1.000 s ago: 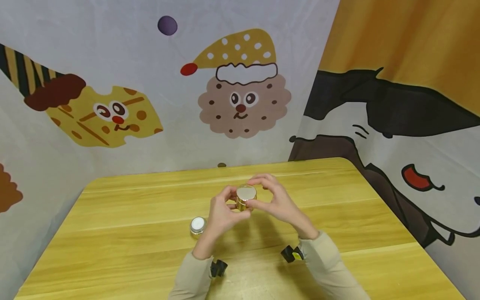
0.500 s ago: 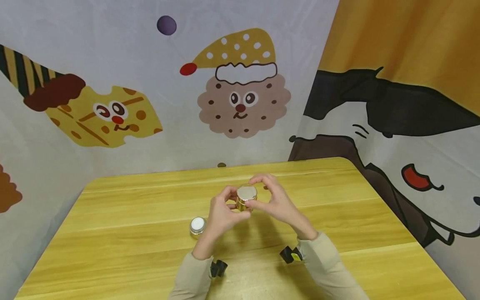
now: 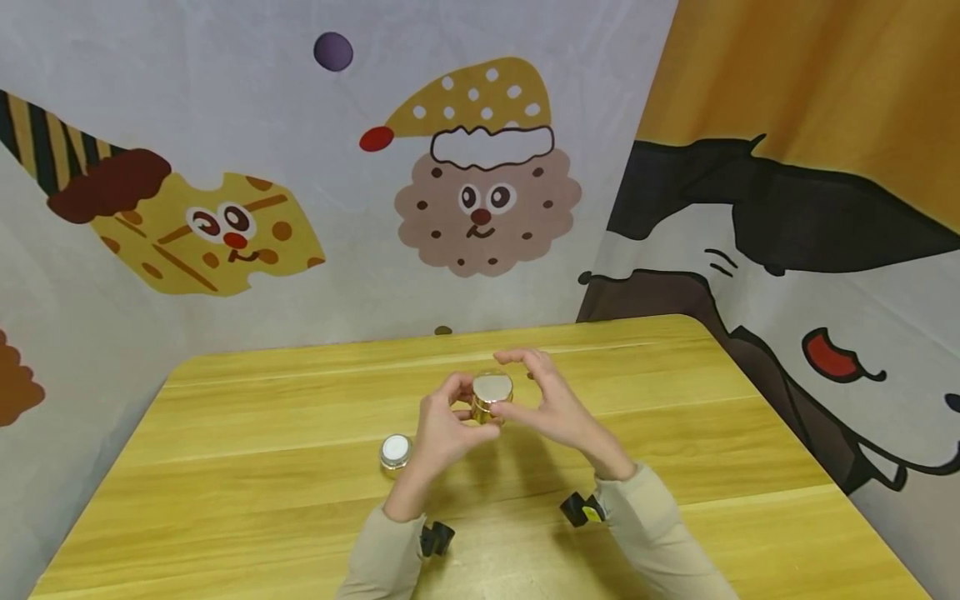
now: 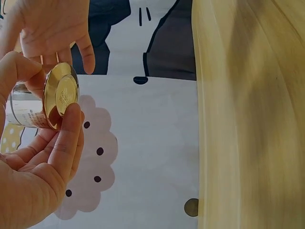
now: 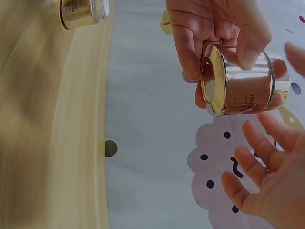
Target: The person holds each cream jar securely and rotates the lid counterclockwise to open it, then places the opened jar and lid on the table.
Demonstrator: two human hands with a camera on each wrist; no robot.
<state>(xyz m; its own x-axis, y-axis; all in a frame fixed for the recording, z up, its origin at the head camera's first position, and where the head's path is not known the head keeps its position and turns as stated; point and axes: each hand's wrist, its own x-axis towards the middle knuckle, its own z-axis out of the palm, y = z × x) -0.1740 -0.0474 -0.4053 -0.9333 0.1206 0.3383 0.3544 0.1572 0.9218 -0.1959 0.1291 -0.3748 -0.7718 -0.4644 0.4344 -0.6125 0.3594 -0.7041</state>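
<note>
A shiny gold cosmetic jar (image 3: pixel 492 400) with its lid on is held up over the table, lid side up. My left hand (image 3: pixel 444 425) grips it from the left; in the left wrist view its fingertips lie on the jar's gold base (image 4: pixel 65 95). In the right wrist view, dark print shows on the jar's side. My right hand (image 3: pixel 551 406) is spread about the lid, its thumb by the near rim and its fingers lifted apart from the jar. Whether that thumb touches the lid I cannot tell.
Left of my left wrist, a second gold jar (image 3: pixel 395 455) with a white top stands on the wooden table (image 3: pixel 262 500). A cartoon-printed cloth (image 3: pixel 360 250) hangs behind the table and along its sides. Black camera mounts sit at both wrists.
My right hand's fingers have lifted off the lid's far edge and straightened a little. The jar stays in my left hand, almost unmoved, and the second jar has not moved.
</note>
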